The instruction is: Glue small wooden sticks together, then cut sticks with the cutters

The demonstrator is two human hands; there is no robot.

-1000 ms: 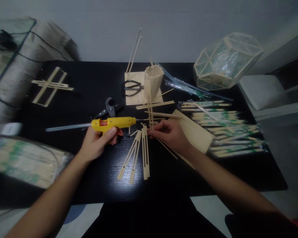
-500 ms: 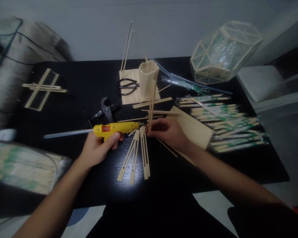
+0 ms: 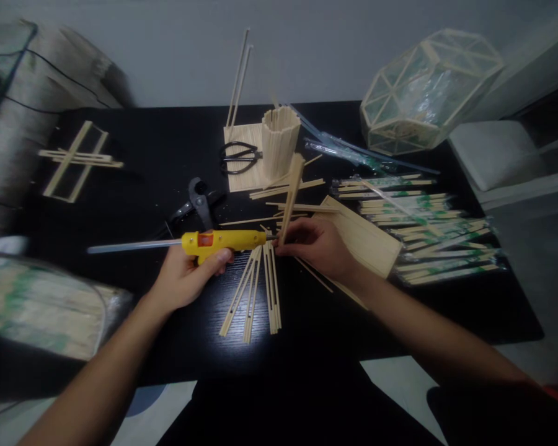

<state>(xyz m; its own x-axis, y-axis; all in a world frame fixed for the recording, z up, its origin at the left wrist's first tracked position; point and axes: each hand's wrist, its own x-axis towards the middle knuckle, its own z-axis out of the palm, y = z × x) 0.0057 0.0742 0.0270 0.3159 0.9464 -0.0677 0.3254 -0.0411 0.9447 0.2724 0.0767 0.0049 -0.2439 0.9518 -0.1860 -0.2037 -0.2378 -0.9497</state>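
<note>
My left hand grips a yellow glue gun with a clear glue stick poking out its back to the left. Its nozzle points right and meets the lower end of a glued strip of bamboo sticks. My right hand pinches that strip and holds it tilted upright above the black table. Below the hands lie several loose stick pieces fanned on the table. A flat panel of joined sticks rests just right of my right hand.
A stick-built cup stands on a small wooden board with black scissors. Black pliers lie left of centre. A stick frame is at far left, wrapped chopsticks at right, a polyhedral stick lantern at back right.
My right hand has raised the stick strip from lying flat to tilted upright. The glue gun has slid right until its nozzle meets the strip's lower end.
</note>
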